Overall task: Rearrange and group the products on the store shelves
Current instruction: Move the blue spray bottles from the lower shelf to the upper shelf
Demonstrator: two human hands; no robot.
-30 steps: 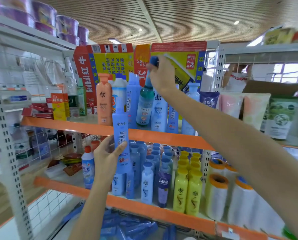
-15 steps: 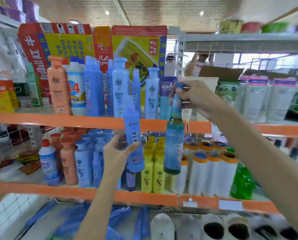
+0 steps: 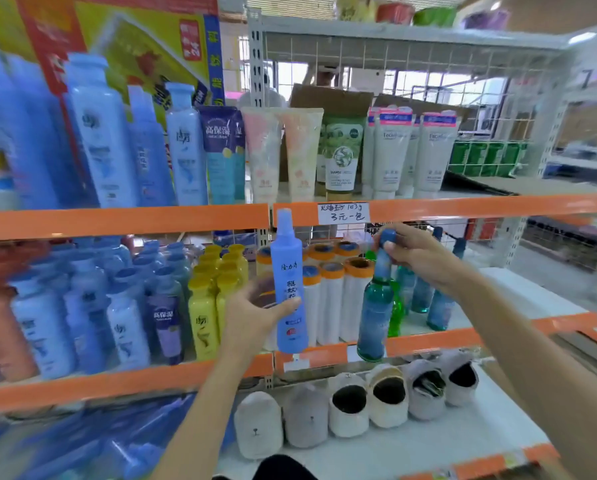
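Observation:
My left hand (image 3: pixel 255 317) grips a tall light-blue spray bottle (image 3: pixel 287 282) upright in front of the middle shelf. My right hand (image 3: pixel 418 252) holds a teal glass-look bottle (image 3: pixel 375 313) by its blue cap, hanging it in front of the orange shelf edge (image 3: pixel 428 339). Behind it on the middle shelf stand similar teal bottles (image 3: pixel 439 306) and a green bottle (image 3: pixel 396 313). Blue bottles (image 3: pixel 99 133) fill the upper shelf at left.
White rolls with orange caps (image 3: pixel 331 299) and yellow bottles (image 3: pixel 203 317) stand on the middle shelf. Tubes of face wash (image 3: pixel 390 150) line the upper shelf. Grey slippers (image 3: pixel 349 407) lie on the bottom shelf. A handwritten price tag (image 3: pixel 343 213) hangs on the upper edge.
My right hand took the teal bottle off the upper shelf and carried it down and right to the middle shelf. The view swung right. My left hand kept its blue bottle.

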